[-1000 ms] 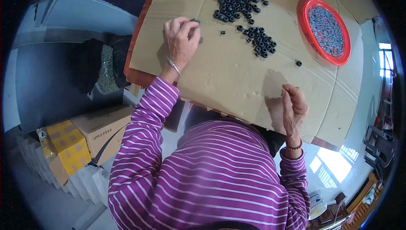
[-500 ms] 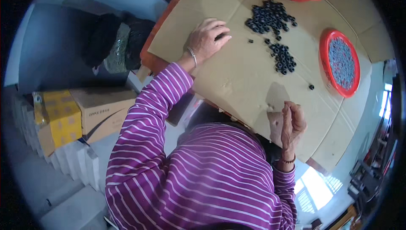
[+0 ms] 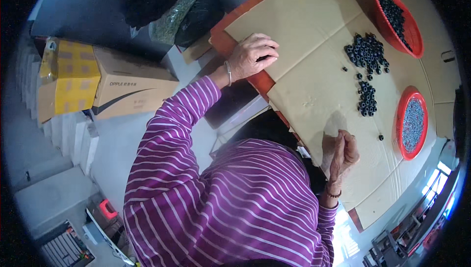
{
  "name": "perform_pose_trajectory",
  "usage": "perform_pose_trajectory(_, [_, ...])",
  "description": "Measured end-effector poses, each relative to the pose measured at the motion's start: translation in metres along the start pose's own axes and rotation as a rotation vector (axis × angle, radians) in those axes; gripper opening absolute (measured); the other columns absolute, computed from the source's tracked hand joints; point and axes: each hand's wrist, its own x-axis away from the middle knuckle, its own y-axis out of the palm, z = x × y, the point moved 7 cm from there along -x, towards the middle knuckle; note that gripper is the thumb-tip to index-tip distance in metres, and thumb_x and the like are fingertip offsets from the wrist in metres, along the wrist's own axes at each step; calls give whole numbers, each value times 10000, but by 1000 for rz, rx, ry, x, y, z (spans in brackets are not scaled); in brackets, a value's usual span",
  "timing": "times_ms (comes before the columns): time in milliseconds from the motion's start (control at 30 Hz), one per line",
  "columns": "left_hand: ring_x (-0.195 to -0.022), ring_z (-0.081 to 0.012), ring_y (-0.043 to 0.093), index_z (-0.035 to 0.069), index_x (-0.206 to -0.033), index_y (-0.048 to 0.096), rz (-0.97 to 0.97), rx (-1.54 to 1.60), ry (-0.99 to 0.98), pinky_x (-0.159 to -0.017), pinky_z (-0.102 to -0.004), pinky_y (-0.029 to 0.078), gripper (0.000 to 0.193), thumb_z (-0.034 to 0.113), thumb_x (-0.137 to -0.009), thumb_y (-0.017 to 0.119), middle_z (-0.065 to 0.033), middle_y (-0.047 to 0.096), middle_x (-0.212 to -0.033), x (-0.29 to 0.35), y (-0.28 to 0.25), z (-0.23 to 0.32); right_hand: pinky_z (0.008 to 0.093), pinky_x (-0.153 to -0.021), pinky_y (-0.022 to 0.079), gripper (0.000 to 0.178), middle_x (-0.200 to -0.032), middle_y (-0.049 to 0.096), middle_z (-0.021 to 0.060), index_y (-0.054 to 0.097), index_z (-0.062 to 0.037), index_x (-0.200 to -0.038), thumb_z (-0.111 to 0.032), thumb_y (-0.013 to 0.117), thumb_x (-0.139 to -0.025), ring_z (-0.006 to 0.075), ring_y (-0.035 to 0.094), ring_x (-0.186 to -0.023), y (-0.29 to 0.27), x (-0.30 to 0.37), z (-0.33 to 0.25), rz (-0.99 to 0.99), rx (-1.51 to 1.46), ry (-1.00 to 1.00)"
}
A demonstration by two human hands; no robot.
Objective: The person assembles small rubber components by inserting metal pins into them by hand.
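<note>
Before you, the red-edged table (image 3: 264, 81) bore cardboard (image 3: 304, 78); on that lay black rings (image 3: 367, 53), clustered and stray, a red basin (image 3: 414, 32) and a red bowl (image 3: 408, 155).

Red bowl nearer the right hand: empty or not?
Not empty: small grey pieces spread across the red bowl inside its rim; their depth can't be told.

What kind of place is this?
Probably a small workshop, or a home used as one. You can see a cardboard-covered table, red bowls holding lots of small parts, and big cardboard boxes nearby.
</note>
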Motion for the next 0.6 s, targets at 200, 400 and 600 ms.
perform_pose_trajectory(200, [-931, -249, 564, 65, -752, 625, 93, -42, -46, -800, -346, 465, 105, 22, -677, 685, -50, 627, -919, 40, -35, -5, 193, -643, 390, 116, -743, 542, 5, 610, 38, -923, -45, 558, -861, 62, 476, -685, 10, 3, -1, -5, -15, 44])
perform_pose_trajectory(400, [-932, -269, 563, 65, -772, 625, 144, -79, -90, -800, -357, 469, 133, 9, -668, 685, -59, 615, -925, 74, -50, -11, 193, -655, 395, 116, -759, 550, 8, 609, 31, -936, -37, 549, -863, 64, 484, -699, 15, 2, -9, -19, 13, 48])
perform_pose_trajectory(600, [-970, -288, 553, 68, -799, 630, 179, -177, -125, -842, -381, 448, 154, 18, -664, 687, -77, 605, -962, 82, -60, -1, 203, -648, 401, 84, -749, 555, 32, 604, 23, -897, -11, 551, -841, 80, 501, -706, 13, 1, 2, -1, 43, 35])
